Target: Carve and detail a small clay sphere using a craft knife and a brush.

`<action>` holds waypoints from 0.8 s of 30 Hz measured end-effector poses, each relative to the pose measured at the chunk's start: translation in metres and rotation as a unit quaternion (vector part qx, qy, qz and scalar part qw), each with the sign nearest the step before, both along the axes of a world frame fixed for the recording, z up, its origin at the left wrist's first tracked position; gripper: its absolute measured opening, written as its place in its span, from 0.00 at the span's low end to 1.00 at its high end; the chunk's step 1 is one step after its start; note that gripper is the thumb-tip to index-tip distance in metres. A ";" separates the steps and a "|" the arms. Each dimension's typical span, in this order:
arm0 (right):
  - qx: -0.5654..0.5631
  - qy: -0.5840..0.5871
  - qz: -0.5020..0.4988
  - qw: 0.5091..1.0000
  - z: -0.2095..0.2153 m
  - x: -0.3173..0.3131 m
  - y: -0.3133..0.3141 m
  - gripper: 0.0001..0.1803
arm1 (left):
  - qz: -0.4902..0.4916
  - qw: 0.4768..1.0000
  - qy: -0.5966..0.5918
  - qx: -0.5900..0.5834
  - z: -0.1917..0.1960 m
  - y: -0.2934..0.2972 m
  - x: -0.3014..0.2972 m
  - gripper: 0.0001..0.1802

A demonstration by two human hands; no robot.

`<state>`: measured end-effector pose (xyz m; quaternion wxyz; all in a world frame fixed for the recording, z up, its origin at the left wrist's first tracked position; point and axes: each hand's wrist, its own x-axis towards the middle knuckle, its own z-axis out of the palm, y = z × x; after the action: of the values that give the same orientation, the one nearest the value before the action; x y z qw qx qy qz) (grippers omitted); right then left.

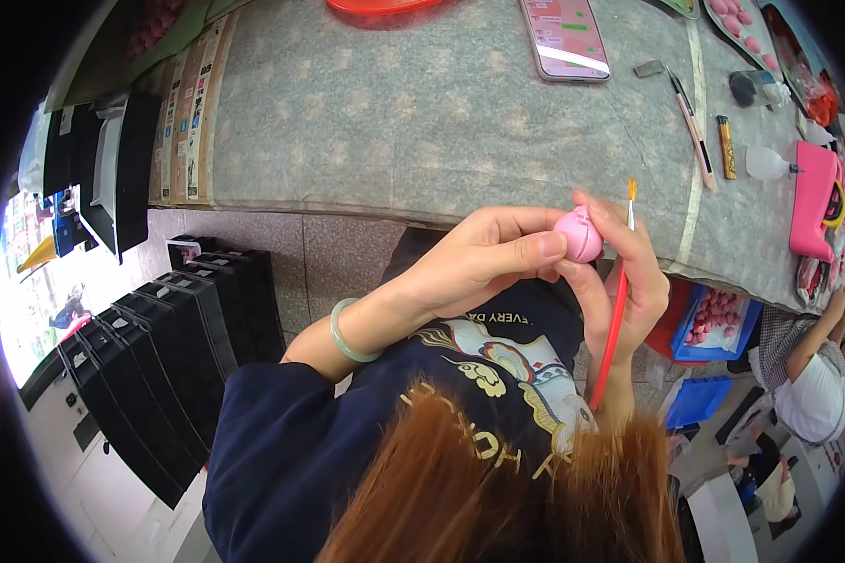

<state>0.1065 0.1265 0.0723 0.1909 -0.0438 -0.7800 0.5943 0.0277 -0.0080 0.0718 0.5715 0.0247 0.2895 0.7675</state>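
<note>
Just over the table's near edge, my left hand (pixel 493 249) pinches a small round pink piece (pixel 581 238) between thumb and fingers. A dark seam line runs down its side, and its top has a small raised part. My right hand (pixel 632 286) steadies the same piece from the other side with its fingertips. Also in my right hand is a slim red-handled paintbrush (pixel 616 324), tucked against the palm. The brush stands nearly upright, its yellow bristles at the top, apart from the pink piece.
A phone (pixel 565 38) lies on the cloth-covered table (pixel 376 122), with a craft knife (pixel 693 131), a small bottle (pixel 766 163) and a pink tape dispenser (pixel 814 202) to the right. A blue bin (pixel 714 352) of pink pieces stands below. Black cases (pixel 155 371) are at left; another person (pixel 810 399) sits at right.
</note>
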 end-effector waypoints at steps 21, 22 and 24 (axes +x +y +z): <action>-0.144 -0.069 -0.004 0.987 -0.010 -0.009 0.011 0.23 | 0.020 0.986 0.114 -0.123 -0.006 0.003 -0.009 0.20; -0.197 -0.071 -0.009 0.978 -0.008 -0.010 0.010 0.22 | 0.025 0.989 0.093 -0.115 -0.009 0.004 -0.008 0.20; -0.226 -0.093 0.011 0.970 -0.008 -0.007 0.012 0.22 | 0.018 0.992 0.053 -0.110 -0.007 0.003 -0.008 0.18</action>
<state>0.0991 0.1381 0.0642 0.0963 -0.1324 -0.6404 0.7504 0.0193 -0.0051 0.0650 0.5404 -0.0031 0.4023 0.7390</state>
